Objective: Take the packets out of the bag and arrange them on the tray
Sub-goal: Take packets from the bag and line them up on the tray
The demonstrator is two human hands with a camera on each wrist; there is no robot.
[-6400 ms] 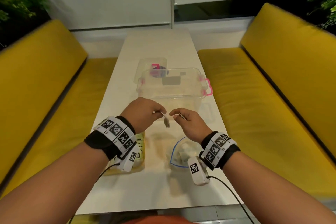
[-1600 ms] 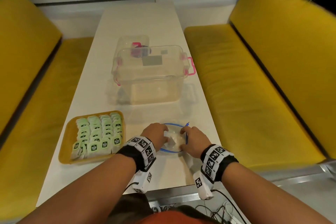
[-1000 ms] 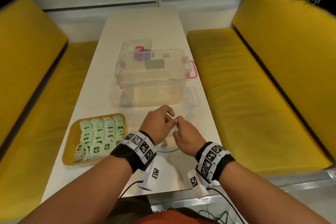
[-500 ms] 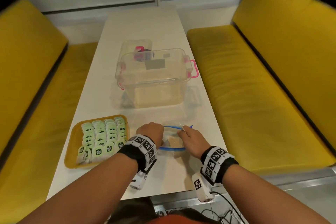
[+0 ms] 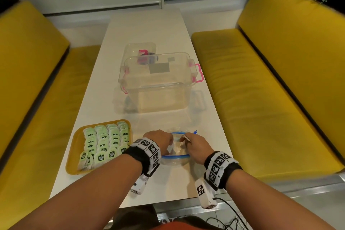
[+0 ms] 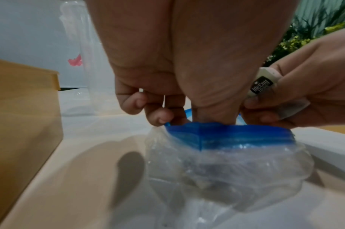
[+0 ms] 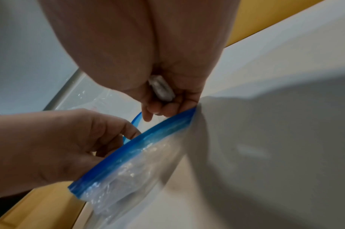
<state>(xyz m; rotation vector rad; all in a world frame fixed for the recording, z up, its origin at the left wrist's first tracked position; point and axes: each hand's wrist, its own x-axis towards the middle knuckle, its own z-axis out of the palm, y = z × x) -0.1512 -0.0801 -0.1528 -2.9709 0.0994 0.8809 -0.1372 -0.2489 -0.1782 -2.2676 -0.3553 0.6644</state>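
Note:
A clear zip bag with a blue rim stands open on the white table, between my hands. My left hand reaches over its left rim, thumb and forefinger dipping inside; their tips are hidden behind the rim. At the right rim, my right hand grips a white packet with a black label in its curled fingers. The yellow tray lies left of the bag, and rows of green-labelled packets fill it.
A clear storage box with pink latches stands behind the bag, and a smaller clear container sits past it. Yellow benches flank the narrow table. The table's front edge runs just under my wrists.
One second ago both hands were raised together above the bag. They have come down to its rim, the left now reaching inside and the right still holding a packet.

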